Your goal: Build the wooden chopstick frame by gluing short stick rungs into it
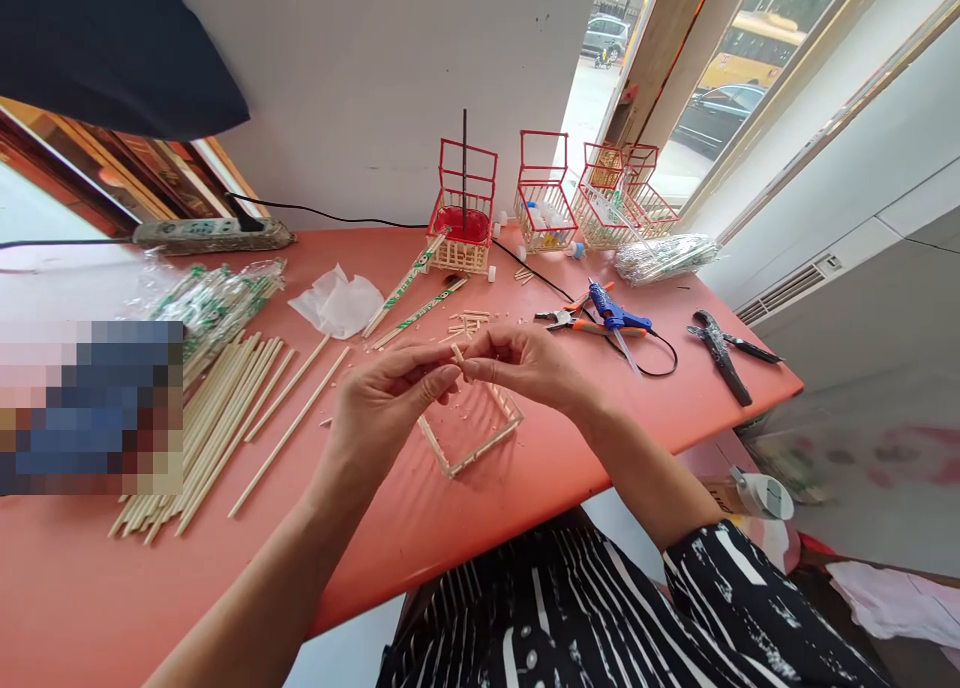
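My left hand [386,388] and my right hand [525,363] meet over the middle of the table, fingertips pinched together. Between them is a short wooden stick piece [458,353], partly hidden by the fingers. Under the hands lies a small frame of wooden sticks [484,450], its far side covered by my hands. Short cut stick pieces [472,320] and crumbs are scattered just beyond my fingers. To the left lie a pile of long bamboo chopsticks [217,418] and a single loose chopstick [289,433].
Several red-topped stick baskets [544,208] stand along the back. At right are a blue glue gun [619,313] with its cable, orange-handled pliers [562,320] and a dark-handled cutting tool [724,358]. Wrapped chopsticks [667,258], a white tissue [337,303] and a power strip [214,235] also lie there.
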Action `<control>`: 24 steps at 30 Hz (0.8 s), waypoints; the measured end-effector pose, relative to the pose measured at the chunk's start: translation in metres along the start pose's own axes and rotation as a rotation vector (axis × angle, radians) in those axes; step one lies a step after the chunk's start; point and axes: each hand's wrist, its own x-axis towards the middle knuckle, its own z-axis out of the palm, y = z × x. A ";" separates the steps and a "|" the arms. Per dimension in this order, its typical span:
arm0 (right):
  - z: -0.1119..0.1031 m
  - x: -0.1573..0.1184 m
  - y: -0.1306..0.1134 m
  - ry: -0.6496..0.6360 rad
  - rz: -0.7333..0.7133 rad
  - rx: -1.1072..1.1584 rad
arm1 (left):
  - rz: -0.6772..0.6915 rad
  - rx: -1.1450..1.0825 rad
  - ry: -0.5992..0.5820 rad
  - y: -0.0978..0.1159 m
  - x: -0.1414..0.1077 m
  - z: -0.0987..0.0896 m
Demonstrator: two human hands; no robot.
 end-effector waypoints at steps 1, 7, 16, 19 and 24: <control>0.004 -0.002 0.002 0.022 0.007 0.007 | -0.012 -0.028 -0.003 -0.002 -0.001 0.002; 0.010 -0.014 0.006 0.131 -0.034 -0.140 | -0.068 -0.152 0.030 -0.004 -0.002 0.004; -0.130 -0.056 -0.007 0.653 0.209 -1.195 | -0.167 -0.323 0.037 -0.005 0.007 -0.006; -0.171 -0.063 0.001 0.565 0.476 -1.330 | -0.186 -0.289 0.031 -0.008 0.008 -0.005; -0.199 -0.061 0.011 0.357 0.641 -1.292 | -0.184 -0.243 0.004 -0.012 0.008 -0.002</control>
